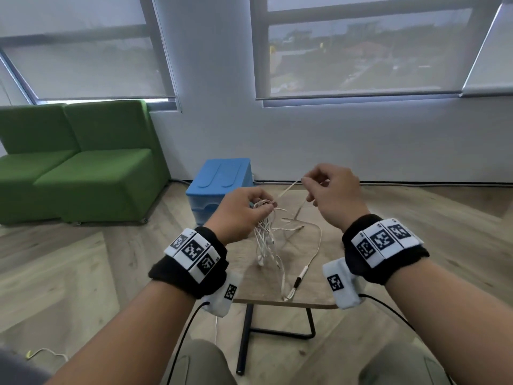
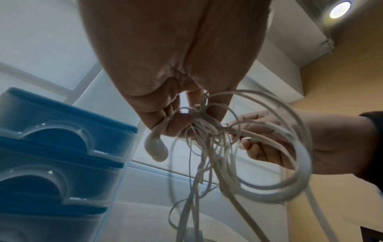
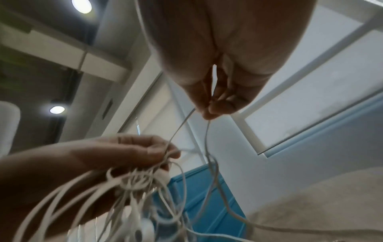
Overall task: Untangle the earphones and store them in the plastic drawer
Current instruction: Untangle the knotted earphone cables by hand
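Left hand: our left hand [image 1: 241, 205] has its fingers curled round the knotted bunch of the earphones [image 1: 268, 237], held in the air above the small wooden table [image 1: 319, 297].
Right hand: our right hand [image 1: 331, 190] pinches a single strand between thumb and fingertip, raised higher and a little farther out than the left.
Earphones: the bulk hangs below the left fist; loose loops trail onto the table, with an inline piece near the front edge.
Key relation: the pinched strand runs taut on a slant from the bunch up to the right hand. We judge the next pull should follow that line, away from the left fist.
Plastic drawer: the blue plastic drawer [image 1: 219, 187] stands on the floor beyond the table, nearer our left hand, and looks closed.
View differences: the left wrist view shows an earbud [image 2: 156, 147] dangling from the fist; the head view hides it. The right wrist view shows two strand runs leaving the pinch.
Progress: untangling barely under way, by our reading.
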`<state>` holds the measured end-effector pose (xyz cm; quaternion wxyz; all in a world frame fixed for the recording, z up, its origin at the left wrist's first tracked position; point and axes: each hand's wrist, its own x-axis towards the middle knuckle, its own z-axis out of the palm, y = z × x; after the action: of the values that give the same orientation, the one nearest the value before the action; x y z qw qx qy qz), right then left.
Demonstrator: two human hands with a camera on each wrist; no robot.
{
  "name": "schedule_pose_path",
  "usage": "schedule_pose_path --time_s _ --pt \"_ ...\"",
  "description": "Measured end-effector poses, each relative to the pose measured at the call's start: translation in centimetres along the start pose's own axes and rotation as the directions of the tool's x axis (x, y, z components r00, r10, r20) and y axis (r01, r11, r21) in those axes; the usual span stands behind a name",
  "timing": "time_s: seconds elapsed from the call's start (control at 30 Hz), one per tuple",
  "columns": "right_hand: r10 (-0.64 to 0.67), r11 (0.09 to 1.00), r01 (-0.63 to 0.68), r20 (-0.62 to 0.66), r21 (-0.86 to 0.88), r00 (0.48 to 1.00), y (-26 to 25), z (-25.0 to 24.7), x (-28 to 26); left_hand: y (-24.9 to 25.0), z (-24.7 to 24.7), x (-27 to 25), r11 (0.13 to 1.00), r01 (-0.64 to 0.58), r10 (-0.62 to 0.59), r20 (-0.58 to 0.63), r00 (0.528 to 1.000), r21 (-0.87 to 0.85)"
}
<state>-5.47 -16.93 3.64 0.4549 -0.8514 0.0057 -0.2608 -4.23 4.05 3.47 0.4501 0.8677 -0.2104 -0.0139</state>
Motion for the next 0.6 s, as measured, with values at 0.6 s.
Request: schedule_pose_path --time_s 0.6 --pt "-0.211 0.948 0.283 0.381 -0.144 0.9 -1.2 -0.8 0.1 -0.1 0.6 0.7 0.995 -0.098 0.1 -0.052 0.994 0.035"
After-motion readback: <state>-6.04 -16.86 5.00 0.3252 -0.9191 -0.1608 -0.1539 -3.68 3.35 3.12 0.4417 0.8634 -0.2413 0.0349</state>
